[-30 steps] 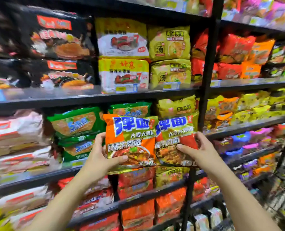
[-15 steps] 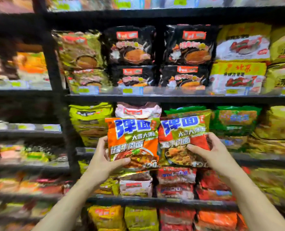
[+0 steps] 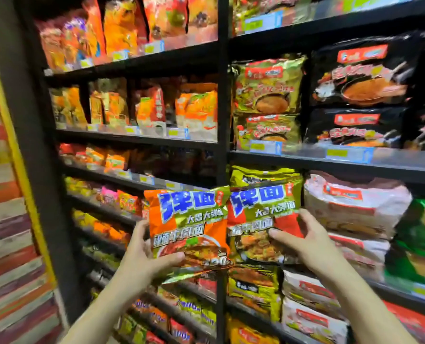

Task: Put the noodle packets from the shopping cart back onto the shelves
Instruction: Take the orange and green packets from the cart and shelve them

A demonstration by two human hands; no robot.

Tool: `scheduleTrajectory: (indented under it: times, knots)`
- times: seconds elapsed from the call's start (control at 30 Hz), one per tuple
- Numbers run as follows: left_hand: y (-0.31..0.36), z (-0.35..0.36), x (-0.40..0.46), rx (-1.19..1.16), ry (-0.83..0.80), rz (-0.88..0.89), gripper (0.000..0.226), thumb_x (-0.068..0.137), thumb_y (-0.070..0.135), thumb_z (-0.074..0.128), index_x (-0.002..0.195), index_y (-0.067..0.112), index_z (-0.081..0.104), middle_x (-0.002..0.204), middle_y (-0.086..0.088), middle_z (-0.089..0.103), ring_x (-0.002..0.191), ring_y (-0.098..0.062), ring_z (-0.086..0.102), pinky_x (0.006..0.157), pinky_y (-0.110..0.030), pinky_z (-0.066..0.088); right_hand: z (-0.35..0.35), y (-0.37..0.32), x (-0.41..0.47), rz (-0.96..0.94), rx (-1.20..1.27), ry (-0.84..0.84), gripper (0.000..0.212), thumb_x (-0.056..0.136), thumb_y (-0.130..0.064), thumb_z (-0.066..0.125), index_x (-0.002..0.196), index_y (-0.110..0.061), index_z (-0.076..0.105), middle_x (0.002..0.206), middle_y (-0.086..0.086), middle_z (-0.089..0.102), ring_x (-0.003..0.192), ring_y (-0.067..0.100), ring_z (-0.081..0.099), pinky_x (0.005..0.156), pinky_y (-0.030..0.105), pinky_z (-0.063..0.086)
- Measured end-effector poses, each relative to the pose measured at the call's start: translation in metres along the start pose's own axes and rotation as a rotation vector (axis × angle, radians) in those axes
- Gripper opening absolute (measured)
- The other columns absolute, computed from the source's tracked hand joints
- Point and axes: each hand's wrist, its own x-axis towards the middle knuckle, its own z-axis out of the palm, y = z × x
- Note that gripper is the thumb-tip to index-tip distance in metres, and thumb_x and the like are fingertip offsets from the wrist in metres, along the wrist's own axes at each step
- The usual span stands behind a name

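Two noodle packets held up side by side, edges overlapping: orange packet [image 3: 189, 229] pinched in the left hand [image 3: 141, 259] grip, thumb across its lower front; olive-and-red packet [image 3: 263, 219] clasped by the right hand [image 3: 305, 242], thumb on its face. Just behind, black shelves [image 3: 330, 167] crammed with stacked packets; two black packets [image 3: 360, 95] above the right grip, pale ones [image 3: 355, 207] beside it.

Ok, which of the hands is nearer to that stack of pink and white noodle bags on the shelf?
Right. The right hand, gripping the olive-green packet, sits just left of the pink-white stack. The left hand, holding the orange packet, is farther left, beyond both packets.
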Motion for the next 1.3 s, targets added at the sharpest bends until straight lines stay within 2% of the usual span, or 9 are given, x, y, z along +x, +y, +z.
scheduleTrajectory:
  times: [0.1,0.2,0.33,0.47,0.6,0.73,0.83,1.07,1.3]
  knots:
    - [0.001,-0.037,0.011,0.014,0.084,-0.003,0.08,0.067,0.003,0.086,0.126,0.037,0.044,0.11,0.0,0.076,0.099,-0.02,0.075,0.075,-0.035,0.063,0.042,0.001,0.03,-0.015,0.028,-0.068,0.043,0.076,-0.028,0.088,0.111,-0.029,0.063,0.105,-0.009,0.077,0.094,0.012,0.075,0.085,0.038,0.06]
    - [-0.006,-0.072,0.03,0.025,0.168,-0.007,0.084,0.065,0.005,0.089,0.131,0.034,0.044,0.114,-0.003,0.074,0.103,-0.024,0.075,0.086,-0.049,0.06,0.084,0.005,0.063,-0.023,0.042,-0.139,0.047,0.076,-0.031,0.088,0.115,-0.031,0.061,0.106,-0.012,0.076,0.095,0.008,0.074,0.086,0.036,0.061]
    - [-0.016,-0.11,0.072,0.035,0.234,-0.009,0.075,0.069,0.001,0.085,0.125,0.034,0.048,0.116,-0.005,0.074,0.104,-0.028,0.074,0.086,-0.051,0.06,0.137,0.01,0.116,-0.045,0.064,-0.189,0.047,0.077,-0.03,0.088,0.115,-0.028,0.061,0.107,-0.009,0.076,0.093,0.004,0.074,0.08,0.025,0.059]
    - [-0.025,-0.144,0.125,0.024,0.267,-0.005,0.082,0.061,0.007,0.096,0.124,0.032,0.049,0.112,-0.006,0.075,0.101,-0.028,0.075,0.075,-0.044,0.064,0.18,0.014,0.171,-0.033,0.071,-0.228,0.049,0.078,-0.034,0.088,0.116,-0.034,0.057,0.11,-0.009,0.073,0.095,0.004,0.073,0.086,0.035,0.062]
    - [-0.035,-0.169,0.173,0.011,0.264,-0.004,0.08,0.063,0.006,0.095,0.123,0.033,0.05,0.116,-0.007,0.074,0.105,-0.032,0.073,0.088,-0.058,0.058,0.21,0.022,0.216,-0.033,0.067,-0.225,0.049,0.077,-0.034,0.088,0.114,-0.034,0.057,0.109,-0.011,0.073,0.092,-0.002,0.071,0.082,0.027,0.06]
    - [-0.05,-0.189,0.21,-0.012,0.222,-0.012,0.085,0.055,0.013,0.097,0.124,0.032,0.05,0.12,-0.009,0.072,0.108,-0.033,0.072,0.084,-0.053,0.061,0.23,0.03,0.246,-0.017,0.054,-0.217,0.057,0.072,-0.04,0.089,0.118,-0.034,0.057,0.113,-0.011,0.072,0.096,0.001,0.071,0.089,0.037,0.06]
    - [-0.06,-0.203,0.235,-0.031,0.208,-0.006,0.084,0.061,0.002,0.095,0.126,0.027,0.048,0.119,-0.011,0.072,0.108,-0.033,0.072,0.082,-0.047,0.063,0.241,0.032,0.262,0.02,0.048,-0.226,0.061,0.069,-0.044,0.089,0.119,-0.036,0.055,0.114,-0.012,0.071,0.098,0.002,0.071,0.089,0.038,0.061]
    - [-0.072,-0.231,0.284,-0.036,0.112,0.026,0.078,0.063,-0.009,0.081,0.126,0.022,0.048,0.114,-0.009,0.074,0.102,-0.03,0.074,0.074,-0.038,0.064,0.267,0.028,0.282,0.069,0.072,-0.16,0.058,0.067,-0.036,0.087,0.117,-0.033,0.057,0.11,-0.01,0.073,0.094,0.005,0.074,0.073,0.028,0.062]
    - [-0.08,-0.297,0.343,-0.06,-0.089,-0.013,0.112,0.027,0.034,0.105,0.124,0.031,0.05,0.116,-0.007,0.074,0.105,-0.03,0.073,0.078,-0.041,0.064,0.317,0.016,0.294,0.118,0.025,0.0,0.058,0.063,-0.033,0.088,0.114,-0.028,0.06,0.1,-0.009,0.077,0.09,0.012,0.076,0.073,0.033,0.062]
